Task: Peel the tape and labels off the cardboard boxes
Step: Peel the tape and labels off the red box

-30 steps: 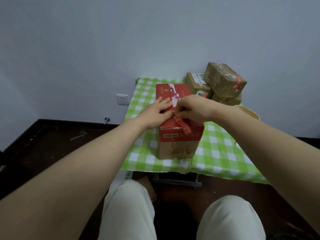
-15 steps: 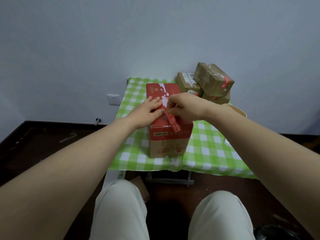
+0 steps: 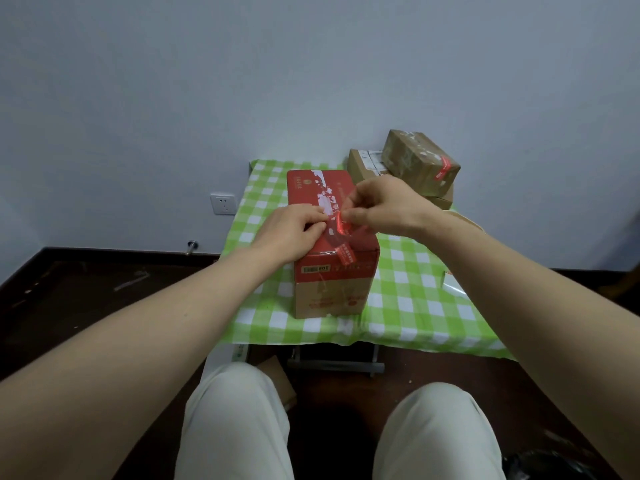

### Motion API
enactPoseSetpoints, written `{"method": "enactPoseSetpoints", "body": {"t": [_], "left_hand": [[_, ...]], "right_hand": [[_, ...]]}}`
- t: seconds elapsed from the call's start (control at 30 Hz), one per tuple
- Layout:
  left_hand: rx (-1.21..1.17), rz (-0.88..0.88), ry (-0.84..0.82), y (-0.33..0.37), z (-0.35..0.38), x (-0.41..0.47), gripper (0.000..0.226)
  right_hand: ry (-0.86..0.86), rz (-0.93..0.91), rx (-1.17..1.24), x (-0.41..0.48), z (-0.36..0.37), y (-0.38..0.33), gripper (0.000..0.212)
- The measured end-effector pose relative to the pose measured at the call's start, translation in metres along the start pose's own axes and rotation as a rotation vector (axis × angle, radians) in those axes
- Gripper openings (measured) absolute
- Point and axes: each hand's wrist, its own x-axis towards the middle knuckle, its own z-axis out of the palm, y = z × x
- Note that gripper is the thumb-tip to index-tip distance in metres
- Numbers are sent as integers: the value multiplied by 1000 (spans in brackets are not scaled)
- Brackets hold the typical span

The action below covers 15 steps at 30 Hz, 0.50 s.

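A red-topped cardboard box (image 3: 332, 271) stands near the front edge of the desk (image 3: 415, 306), about midway along it. The left hand (image 3: 291, 230) lies on the lid, fingers only slightly bent, pressing down and gripping nothing. Just beside it, the right hand (image 3: 384, 206) pinches a red strip of tape (image 3: 341, 225), its end lifted off the lid. Taped brown boxes (image 3: 419, 164) are stacked at the far right corner.
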Motion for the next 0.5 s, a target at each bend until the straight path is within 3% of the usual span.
{"method": "enactPoseSetpoints", "body": {"t": [0.13,0.23,0.33,0.5], "left_hand": [[-73,-31,-46,1,1,-1,31],[-79,-39,-79,-1,-1,-1,33],[-89,-34,-93,-1,0,-4,34],[-91,-30,-102,-1,0,-3,34]], "right_hand": [[-132,161,102,-5,-5,-2,15],[-198,110,-115,-8,2,-1,9],[-143,19,-322,-7,10,5,14],[-93,-42,-394,-5,13,5,17]]}}
